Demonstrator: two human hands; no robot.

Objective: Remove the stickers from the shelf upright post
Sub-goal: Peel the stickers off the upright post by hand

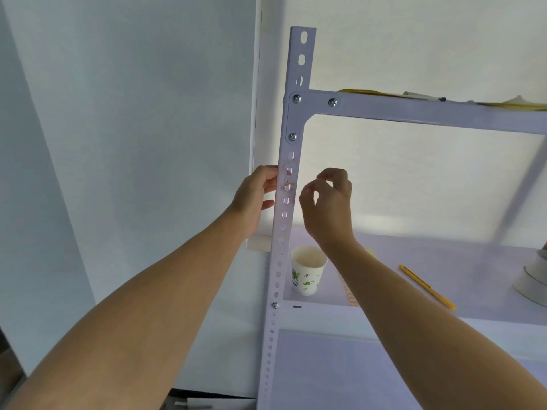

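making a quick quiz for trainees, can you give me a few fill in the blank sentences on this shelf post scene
1. The left hand grips the outer edge of the upright ____.
2. The right hand hangs beside the post, fingers pinched, not ____ it.
3. A paper ____ stands on the shelf beneath the right wrist.
4. A yellow ____ lies on that shelf, right of the cup.

Missing words: post; touching; cup; pen

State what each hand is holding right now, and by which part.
The left hand grips the upright post by its left edge, beside the reddish sticker remnants. The right hand is off the post, fingertips pinched; whether they hold a peeled scrap cannot be told.
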